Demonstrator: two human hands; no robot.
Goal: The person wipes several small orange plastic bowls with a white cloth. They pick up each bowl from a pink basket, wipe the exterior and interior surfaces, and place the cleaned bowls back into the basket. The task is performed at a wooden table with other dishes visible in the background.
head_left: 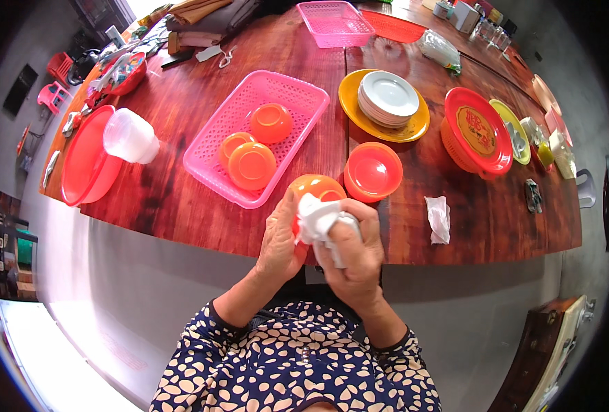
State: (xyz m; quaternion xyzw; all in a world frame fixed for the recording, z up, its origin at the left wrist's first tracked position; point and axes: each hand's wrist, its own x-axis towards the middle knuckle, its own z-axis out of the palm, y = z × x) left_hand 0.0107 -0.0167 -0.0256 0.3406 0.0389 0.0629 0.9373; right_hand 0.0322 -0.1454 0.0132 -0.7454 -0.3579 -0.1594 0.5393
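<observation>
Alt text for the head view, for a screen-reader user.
A person's left hand grips a glossy orange round bowl while the right hand holds a crumpled white cloth or tissue against it. Beyond, on a reddish-brown wooden table, sit a pink plastic lattice basket holding three orange bowls, and white round plates stacked on a yellow dish.

Glare washes out the floor (71,288) left of the left hand (279,237), while the table (160,199) beyond both hands is bright with a soft sheen. The right hand (357,255) looks slightly blurred. Far from the hands, straight edges bend into darkness.
</observation>
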